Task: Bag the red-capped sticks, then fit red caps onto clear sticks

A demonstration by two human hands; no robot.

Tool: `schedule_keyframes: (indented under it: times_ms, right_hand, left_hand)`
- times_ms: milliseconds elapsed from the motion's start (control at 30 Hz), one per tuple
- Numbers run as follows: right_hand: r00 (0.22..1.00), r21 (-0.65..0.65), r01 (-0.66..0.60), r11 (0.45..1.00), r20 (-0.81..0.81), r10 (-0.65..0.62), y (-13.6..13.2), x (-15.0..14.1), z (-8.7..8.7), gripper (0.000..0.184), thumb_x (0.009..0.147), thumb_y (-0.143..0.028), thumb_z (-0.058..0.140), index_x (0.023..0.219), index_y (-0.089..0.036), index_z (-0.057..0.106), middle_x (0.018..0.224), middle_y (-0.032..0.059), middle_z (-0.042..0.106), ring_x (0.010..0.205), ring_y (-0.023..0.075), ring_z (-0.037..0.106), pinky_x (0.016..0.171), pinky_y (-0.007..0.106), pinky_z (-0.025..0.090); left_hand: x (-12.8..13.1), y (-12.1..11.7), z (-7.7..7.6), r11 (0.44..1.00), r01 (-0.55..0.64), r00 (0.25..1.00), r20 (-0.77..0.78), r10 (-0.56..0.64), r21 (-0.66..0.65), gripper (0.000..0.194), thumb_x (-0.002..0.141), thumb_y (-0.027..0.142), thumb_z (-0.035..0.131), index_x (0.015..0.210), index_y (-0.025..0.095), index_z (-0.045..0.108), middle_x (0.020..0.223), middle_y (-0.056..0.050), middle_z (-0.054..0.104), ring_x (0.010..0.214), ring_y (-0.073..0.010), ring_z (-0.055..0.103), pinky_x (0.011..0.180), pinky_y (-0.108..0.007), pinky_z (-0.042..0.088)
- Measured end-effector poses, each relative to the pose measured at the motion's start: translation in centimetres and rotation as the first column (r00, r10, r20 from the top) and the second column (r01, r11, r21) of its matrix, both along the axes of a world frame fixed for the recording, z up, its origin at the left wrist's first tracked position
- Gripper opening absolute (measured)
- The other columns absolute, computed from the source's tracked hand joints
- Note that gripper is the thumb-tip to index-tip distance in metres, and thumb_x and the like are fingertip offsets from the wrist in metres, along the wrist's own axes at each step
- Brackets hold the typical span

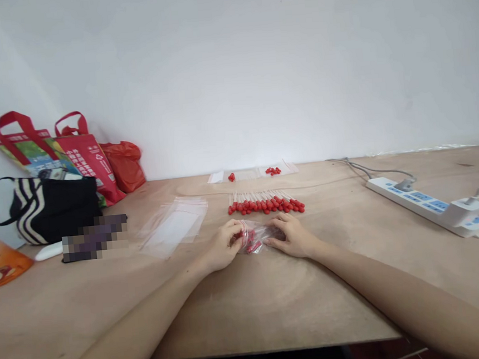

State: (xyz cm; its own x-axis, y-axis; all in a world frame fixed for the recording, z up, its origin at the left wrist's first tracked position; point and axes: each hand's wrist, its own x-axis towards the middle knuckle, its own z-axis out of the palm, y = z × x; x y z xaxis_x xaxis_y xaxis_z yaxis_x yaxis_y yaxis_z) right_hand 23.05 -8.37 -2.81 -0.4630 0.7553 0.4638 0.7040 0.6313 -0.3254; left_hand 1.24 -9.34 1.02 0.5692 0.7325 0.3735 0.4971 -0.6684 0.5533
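A: What are the hands doing?
B: The left hand (222, 247) is curled up, thumb and fingers pinching one end of a clear bag (261, 237). The right hand (295, 237) is half curled at the other end, touching it. I can't tell if it's pinching.
A: Where's that bag?
B: Around the middle of the wooden bench (255, 312), between its front and back edges. Red bits (254, 248) show inside.
A: What's just past it?
B: A row of red-tipped sticks (267, 205), red ends toward the hands. Left of them lie flat bags (180, 221), overlapping.
A: And farther out?
B: Clear plastic (291, 167) with more red bits, by the back edge. A white power strip (428, 205) lies off to the right. Carry bags (89, 156) stand near the back left corner.
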Motion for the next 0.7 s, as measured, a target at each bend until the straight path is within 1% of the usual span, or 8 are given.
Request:
schedule_keyframes:
  times_ms: [133, 233, 333, 367, 433, 500, 567, 700]
  right_hand:
    - [1.000, -0.007, -0.004, 1.000, 0.004, 0.004, 0.0, 0.1, 0.0, 0.035, 0.074, -0.044, 0.057, 0.096, -0.016, 0.057, 0.089, 0.0079, 0.054, 0.083, 0.0182, 0.051, 0.074, 0.034, 0.042]
    - [1.000, -0.022, 0.000, 1.000, 0.013, 0.000, 0.1, 0.2, -0.1, 0.037, 0.075, -0.045, 0.056, 0.098, -0.016, 0.057, 0.089, 0.0081, 0.054, 0.084, 0.0187, 0.050, 0.075, 0.034, 0.042]
    - [1.000, -0.031, 0.000, 1.000, 0.015, 0.000, 0.1, 0.2, -0.1, 0.038, 0.075, -0.045, 0.056, 0.099, -0.016, 0.057, 0.090, 0.0082, 0.054, 0.084, 0.0188, 0.050, 0.075, 0.034, 0.041]
    - [1.000, -0.032, -0.003, 0.999, 0.012, 0.003, 0.1, 0.2, -0.1, 0.038, 0.074, -0.045, 0.056, 0.099, -0.016, 0.057, 0.090, 0.0081, 0.054, 0.084, 0.0187, 0.051, 0.076, 0.034, 0.041]
    - [1.000, -0.031, -0.008, 0.999, 0.005, 0.008, 0.1, 0.2, -0.1, 0.037, 0.074, -0.045, 0.056, 0.098, -0.016, 0.057, 0.090, 0.0079, 0.054, 0.084, 0.0185, 0.051, 0.075, 0.033, 0.041]
    - [1.000, -0.031, -0.013, 0.999, 0.001, 0.013, 0.1, 0.2, -0.1, 0.036, 0.075, -0.045, 0.056, 0.098, -0.017, 0.057, 0.089, 0.0077, 0.054, 0.084, 0.0183, 0.051, 0.075, 0.033, 0.041]
    - [1.000, -0.030, -0.013, 0.999, 0.002, 0.013, 0.1, 0.3, -0.1, 0.036, 0.075, -0.044, 0.056, 0.098, -0.017, 0.058, 0.090, 0.0078, 0.054, 0.084, 0.0185, 0.050, 0.075, 0.033, 0.041]
    - [1.000, -0.033, -0.005, 0.999, 0.015, 0.006, 0.2, 0.3, -0.2, 0.036, 0.075, -0.044, 0.056, 0.098, -0.016, 0.058, 0.089, 0.0082, 0.055, 0.083, 0.0187, 0.050, 0.075, 0.033, 0.042]
  left_hand:
    - [-2.6, 0.9, 1.1, 0.976, -0.032, 0.999, 0.032, 0.040, -0.215, 0.016, 0.074, 0.022, 0.051, 0.083, 0.014, 0.061, 0.081, -0.004, 0.059, 0.069, -0.0122, 0.055, 0.063, -0.023, 0.044]
    - [-5.2, 1.7, 1.5, 0.924, -0.097, 0.995, -0.059, 0.081, -0.371, 0.021, 0.072, 0.030, 0.054, 0.086, 0.015, 0.060, 0.078, -0.004, 0.062, 0.069, -0.0137, 0.057, 0.064, -0.024, 0.044]
    - [-6.9, 2.1, 1.9, 0.880, -0.148, 0.984, -0.154, 0.087, -0.451, 0.027, 0.073, 0.035, 0.053, 0.090, 0.016, 0.059, 0.075, -0.003, 0.063, 0.068, -0.0142, 0.057, 0.063, -0.024, 0.043]
    - [-7.1, 2.1, 2.1, 0.883, -0.165, 0.978, -0.192, 0.087, -0.439, 0.028, 0.073, 0.036, 0.053, 0.091, 0.016, 0.059, 0.075, -0.002, 0.062, 0.068, -0.0145, 0.056, 0.063, -0.024, 0.043]
    - [-6.9, 2.0, 2.1, 0.919, -0.181, 0.963, -0.255, 0.093, -0.349, 0.031, 0.072, 0.039, 0.054, 0.094, 0.017, 0.059, 0.082, -0.003, 0.062, 0.073, -0.0156, 0.056, 0.066, -0.026, 0.043]
    - [-6.3, 1.8, 2.0, 0.958, -0.158, 0.955, -0.283, 0.087, -0.239, 0.035, 0.071, 0.041, 0.055, 0.099, 0.019, 0.058, 0.096, -0.004, 0.059, 0.083, -0.0170, 0.054, 0.072, -0.027, 0.043]
    - [-5.4, 1.6, 1.6, 0.977, -0.124, 0.950, -0.305, 0.065, -0.176, 0.039, 0.072, 0.040, 0.055, 0.105, 0.020, 0.055, 0.105, -0.005, 0.055, 0.091, -0.0181, 0.052, 0.078, -0.028, 0.042]
    - [-3.9, 1.5, 1.1, 0.985, -0.138, 0.906, -0.414, 0.085, -0.101, 0.033, 0.077, 0.037, 0.048, 0.103, 0.018, 0.054, 0.093, -0.005, 0.055, 0.087, -0.0189, 0.051, 0.077, -0.030, 0.040]
